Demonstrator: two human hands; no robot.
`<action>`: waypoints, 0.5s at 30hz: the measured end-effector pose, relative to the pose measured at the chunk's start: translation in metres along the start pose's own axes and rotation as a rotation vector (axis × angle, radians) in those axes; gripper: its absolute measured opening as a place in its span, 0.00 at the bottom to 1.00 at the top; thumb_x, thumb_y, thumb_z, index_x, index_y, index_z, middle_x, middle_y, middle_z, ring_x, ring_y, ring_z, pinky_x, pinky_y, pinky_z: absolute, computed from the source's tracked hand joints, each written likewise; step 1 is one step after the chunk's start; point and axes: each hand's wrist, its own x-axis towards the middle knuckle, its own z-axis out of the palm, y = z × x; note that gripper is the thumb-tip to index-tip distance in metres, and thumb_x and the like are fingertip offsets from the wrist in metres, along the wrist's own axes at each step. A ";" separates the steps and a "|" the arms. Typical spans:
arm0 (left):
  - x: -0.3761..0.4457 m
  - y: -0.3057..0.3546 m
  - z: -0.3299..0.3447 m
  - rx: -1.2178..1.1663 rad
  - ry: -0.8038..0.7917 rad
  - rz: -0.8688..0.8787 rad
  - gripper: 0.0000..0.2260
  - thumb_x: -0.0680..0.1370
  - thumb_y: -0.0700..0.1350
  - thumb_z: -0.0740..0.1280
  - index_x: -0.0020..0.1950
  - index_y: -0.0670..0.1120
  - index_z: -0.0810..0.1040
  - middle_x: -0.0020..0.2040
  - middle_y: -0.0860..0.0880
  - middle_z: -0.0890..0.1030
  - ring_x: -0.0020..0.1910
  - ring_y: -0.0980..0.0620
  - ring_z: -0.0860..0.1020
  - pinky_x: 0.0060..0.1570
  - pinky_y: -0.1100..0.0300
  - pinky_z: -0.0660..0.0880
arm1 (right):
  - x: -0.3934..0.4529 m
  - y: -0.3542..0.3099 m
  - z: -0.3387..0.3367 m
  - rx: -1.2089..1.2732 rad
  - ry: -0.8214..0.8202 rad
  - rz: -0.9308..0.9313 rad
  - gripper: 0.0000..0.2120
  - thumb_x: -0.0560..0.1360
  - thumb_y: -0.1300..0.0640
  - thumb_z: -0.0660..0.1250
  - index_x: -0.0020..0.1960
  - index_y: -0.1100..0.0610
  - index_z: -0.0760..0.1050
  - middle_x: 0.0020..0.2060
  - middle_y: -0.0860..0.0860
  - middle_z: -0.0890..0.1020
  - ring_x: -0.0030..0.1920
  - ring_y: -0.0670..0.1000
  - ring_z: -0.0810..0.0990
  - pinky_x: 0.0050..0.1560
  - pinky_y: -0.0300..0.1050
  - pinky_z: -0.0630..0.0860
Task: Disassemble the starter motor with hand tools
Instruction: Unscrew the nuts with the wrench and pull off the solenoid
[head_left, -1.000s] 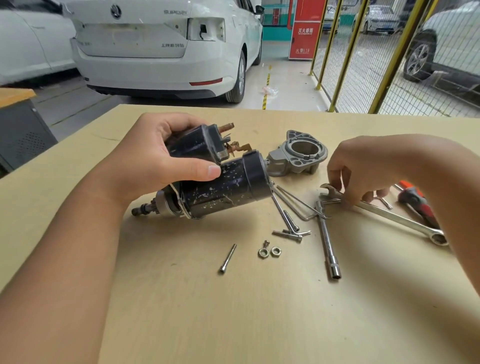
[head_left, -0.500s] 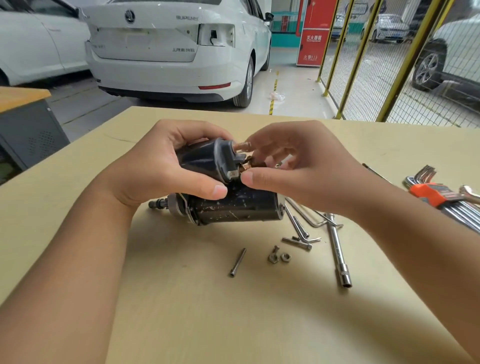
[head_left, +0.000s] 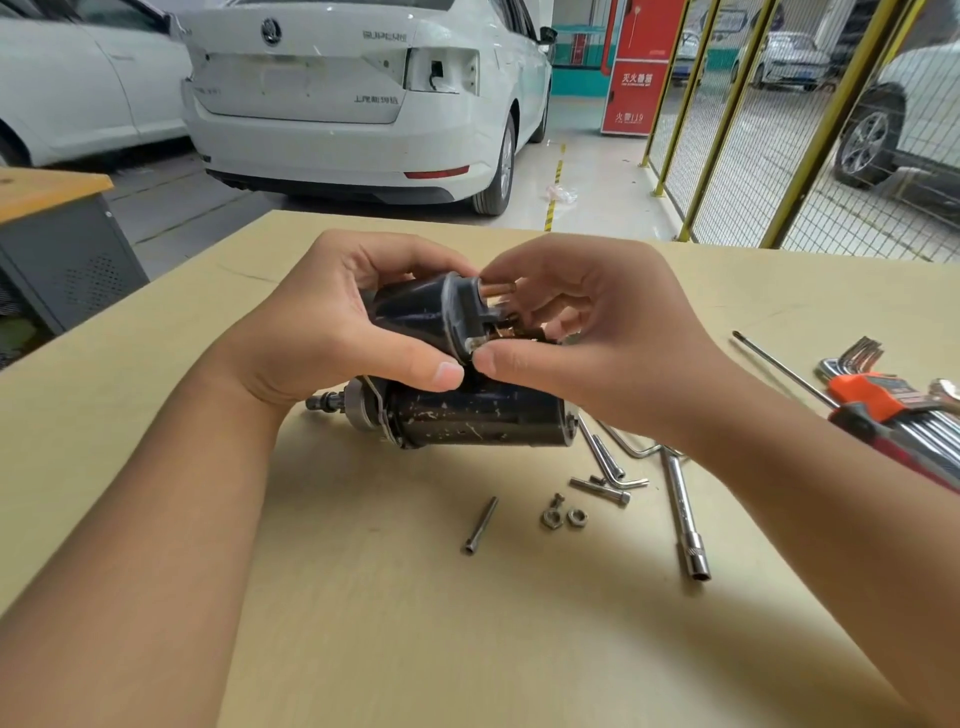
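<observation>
Holding the starter motor (head_left: 467, 410) over the middle of the bench (head_left: 415, 623), the person keeps both hands on its upper black cylinder, the solenoid (head_left: 415, 317). The left hand (head_left: 332, 322) has its grip closed around the solenoid, the thumb pressed on its front rim. The right hand (head_left: 587, 332) has its fingers curled at the solenoid's end, where the copper terminals (head_left: 496, 288) stand out; its thumb touches the cap beside the left thumb. I cannot tell if it pinches something small there. The motor body lies horizontal, its shaft end pointing to the person's left.

On the bench, near the motor, lie a long bolt (head_left: 480, 525), two nuts (head_left: 563, 518) side by side, another bolt (head_left: 600, 491), a hex key (head_left: 605, 457) and a socket extension bar (head_left: 685, 525). At the right edge rests a set of hex keys (head_left: 883, 395) in an orange holder. Behind the bench stands a white car (head_left: 353, 93).
</observation>
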 end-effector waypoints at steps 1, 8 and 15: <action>0.000 0.000 0.000 -0.001 0.001 -0.003 0.25 0.60 0.43 0.82 0.57 0.48 0.86 0.49 0.48 0.87 0.49 0.50 0.85 0.49 0.60 0.81 | 0.000 0.000 -0.001 0.037 -0.006 0.010 0.18 0.66 0.56 0.82 0.55 0.52 0.84 0.41 0.49 0.86 0.42 0.47 0.84 0.40 0.34 0.74; 0.001 -0.001 0.000 0.032 0.018 -0.004 0.26 0.61 0.44 0.82 0.59 0.46 0.85 0.51 0.45 0.87 0.51 0.46 0.85 0.51 0.56 0.81 | 0.001 0.005 0.000 0.308 0.006 0.107 0.17 0.63 0.61 0.82 0.50 0.52 0.83 0.39 0.54 0.86 0.38 0.49 0.82 0.41 0.43 0.78; 0.001 0.001 0.001 0.035 0.017 -0.012 0.27 0.60 0.44 0.81 0.59 0.43 0.83 0.49 0.48 0.87 0.49 0.50 0.85 0.50 0.60 0.80 | -0.001 0.002 0.003 0.404 0.044 0.186 0.17 0.61 0.66 0.81 0.44 0.54 0.78 0.37 0.54 0.86 0.37 0.51 0.84 0.42 0.51 0.85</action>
